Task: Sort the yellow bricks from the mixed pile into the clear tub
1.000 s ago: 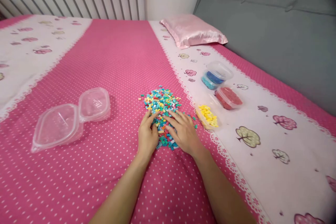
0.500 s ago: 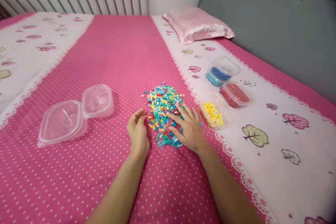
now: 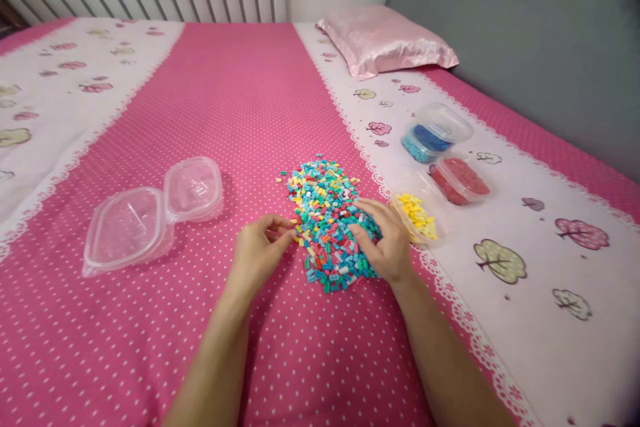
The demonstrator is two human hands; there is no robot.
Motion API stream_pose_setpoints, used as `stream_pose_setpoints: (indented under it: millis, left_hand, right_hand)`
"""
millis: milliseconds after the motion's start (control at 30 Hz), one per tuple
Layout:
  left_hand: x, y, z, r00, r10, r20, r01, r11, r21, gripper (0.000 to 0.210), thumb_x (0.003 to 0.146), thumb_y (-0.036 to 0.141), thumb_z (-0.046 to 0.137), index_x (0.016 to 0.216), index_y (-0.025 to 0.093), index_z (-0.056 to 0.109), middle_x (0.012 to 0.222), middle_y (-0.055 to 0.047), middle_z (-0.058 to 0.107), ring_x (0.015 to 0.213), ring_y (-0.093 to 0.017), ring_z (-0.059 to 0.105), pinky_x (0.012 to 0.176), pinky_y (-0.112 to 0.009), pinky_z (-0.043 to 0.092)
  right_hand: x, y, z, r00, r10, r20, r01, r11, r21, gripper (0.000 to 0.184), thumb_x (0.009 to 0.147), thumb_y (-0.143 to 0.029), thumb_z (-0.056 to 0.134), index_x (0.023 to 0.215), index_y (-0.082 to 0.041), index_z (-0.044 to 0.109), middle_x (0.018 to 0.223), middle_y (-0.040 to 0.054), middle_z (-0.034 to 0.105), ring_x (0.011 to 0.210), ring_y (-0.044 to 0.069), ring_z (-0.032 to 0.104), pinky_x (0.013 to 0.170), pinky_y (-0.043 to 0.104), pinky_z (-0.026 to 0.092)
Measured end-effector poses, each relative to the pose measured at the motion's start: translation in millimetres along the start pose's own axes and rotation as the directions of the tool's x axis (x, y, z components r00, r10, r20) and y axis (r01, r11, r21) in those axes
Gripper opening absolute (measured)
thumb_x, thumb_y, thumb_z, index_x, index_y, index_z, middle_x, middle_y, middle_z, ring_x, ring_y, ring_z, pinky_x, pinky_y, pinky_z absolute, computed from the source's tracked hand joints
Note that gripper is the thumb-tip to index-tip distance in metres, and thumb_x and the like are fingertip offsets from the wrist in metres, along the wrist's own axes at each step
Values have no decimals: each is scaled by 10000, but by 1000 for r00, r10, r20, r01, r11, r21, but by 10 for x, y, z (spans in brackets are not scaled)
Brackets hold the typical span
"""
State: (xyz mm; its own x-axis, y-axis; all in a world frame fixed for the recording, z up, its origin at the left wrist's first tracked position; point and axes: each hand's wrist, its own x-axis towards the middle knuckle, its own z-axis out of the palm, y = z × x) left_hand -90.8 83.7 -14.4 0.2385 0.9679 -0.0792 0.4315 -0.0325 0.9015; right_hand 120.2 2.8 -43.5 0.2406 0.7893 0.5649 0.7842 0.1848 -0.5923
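Observation:
A heap of small multicoloured toy bricks lies on the pink dotted bedspread. At the heap's left edge is my left hand, thumb and forefinger drawn together beside a few yellow and red bricks. Whether a brick sits between those fingertips is too small to make out. My right hand rests on the heap's right side, thumb and fingers apart and curved over the bricks, hiding some of them. Just beyond it stands a clear tub with yellow bricks in it.
Right of the heap are a tub of red bricks and a container with blue bricks. Two clear plastic containers lie to the left. A pink pillow sits at the back, near a grey padded panel.
My right hand has drawn rightward, and the heap has spread toward the front right. My left hand has turned inward, its fingertips now at the heap's edge. The view has shifted slightly.

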Motion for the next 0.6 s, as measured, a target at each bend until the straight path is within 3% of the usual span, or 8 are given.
stream_pose_setpoints:
  millis: [100,200,333,600]
  left_hand:
    - [-9,-99,49,994,29,105,-38,996,78,137,619,251,638,723,186,699,575,-4,640,506,-149,560,496,-246,411]
    - [-19,-174,103,985,75,156,-107,971,213,213,651,182,557,787,205,718,579,5,627,511,-144,548,524,-248,404]
    - [-42,-160,154,993,88,81,-110,940,322,234,646,135,527,772,209,711,624,-13,638,566,-165,564,566,-267,390]
    - [-14,-113,173,999,-4,-34,8,991,137,54,657,197,574,665,183,625,548,5,601,500,-143,541,507,-243,375]
  right_hand:
    - [6,70,-20,993,70,-100,-69,998,11,275,905,-355,482,1064,-211,655,1058,77,682,1030,222,607,934,421,469]
    - [0,112,-3,992,93,-85,-93,996,11,278,922,-337,448,1021,-194,665,1023,77,687,999,211,612,921,406,472]
    - [-6,126,24,992,115,-51,-114,993,9,301,936,-332,410,1009,-192,666,1021,79,687,993,204,613,921,397,472]
    - [-16,156,48,986,152,-63,-154,988,-27,337,946,-345,378,983,-177,667,990,89,690,966,206,611,889,381,468]
